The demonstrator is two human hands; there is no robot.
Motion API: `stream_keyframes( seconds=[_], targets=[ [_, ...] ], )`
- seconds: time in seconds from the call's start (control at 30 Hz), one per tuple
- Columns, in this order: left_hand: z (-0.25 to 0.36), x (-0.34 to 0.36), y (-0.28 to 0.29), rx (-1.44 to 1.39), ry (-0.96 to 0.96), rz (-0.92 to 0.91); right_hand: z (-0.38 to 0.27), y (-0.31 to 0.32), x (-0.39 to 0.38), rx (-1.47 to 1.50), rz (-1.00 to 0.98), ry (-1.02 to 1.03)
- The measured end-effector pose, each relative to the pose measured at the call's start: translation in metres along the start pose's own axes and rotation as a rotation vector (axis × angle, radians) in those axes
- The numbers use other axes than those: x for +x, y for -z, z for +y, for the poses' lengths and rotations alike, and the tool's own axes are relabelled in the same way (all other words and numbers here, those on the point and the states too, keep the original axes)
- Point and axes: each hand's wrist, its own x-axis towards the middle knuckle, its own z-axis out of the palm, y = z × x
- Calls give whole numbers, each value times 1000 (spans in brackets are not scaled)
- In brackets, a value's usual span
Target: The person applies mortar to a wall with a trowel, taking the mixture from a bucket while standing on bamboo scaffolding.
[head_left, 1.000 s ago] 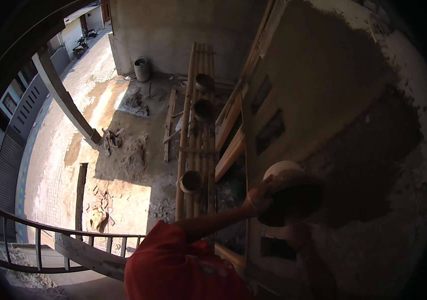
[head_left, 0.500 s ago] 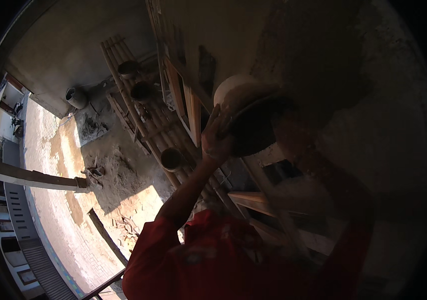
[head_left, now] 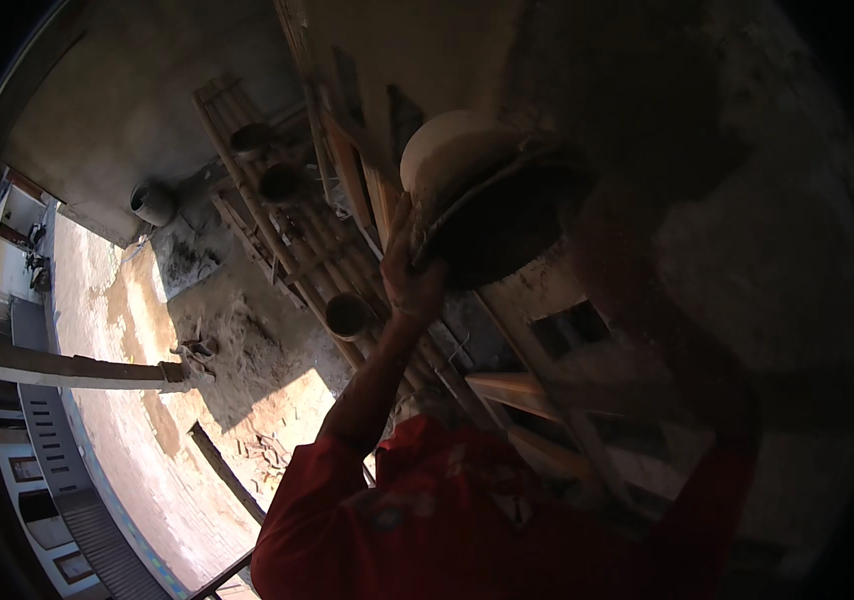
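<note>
Basin [head_left: 457, 148], tilted with its dark mouth toward the worker, is clasped at its left rim by the left hand [head_left: 413, 283] before a shadowed wall [head_left: 637, 60]; the right hand's [head_left: 615, 250] grip, near the opposite edge, cannot be made out. Open air separates basin from nearest bucket [head_left: 347, 328] on the bamboo platform [head_left: 309, 262].

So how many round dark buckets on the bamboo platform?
3: one round dark bucket toward the far end, another just nearer, a third much closer; more may be hidden.
</note>
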Motion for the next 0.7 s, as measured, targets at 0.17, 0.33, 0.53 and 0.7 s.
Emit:
stream_keyframes(
  seconds=[0.17,0.33,0.53,0.7],
  targets=[
    [11,6,-9,75,-129,-33,16,-28,-8,432,-329,117],
    [1,4,8,-44,-14,-53,4,-27,-14,863,-655,-19],
    [-19,4,8,-119,217,-65,-29,-37,-50,1390,-653,-235],
    [-15,9,8,-181,364,-38,-53,-24,-52,1593,-682,-384]
  ],
)
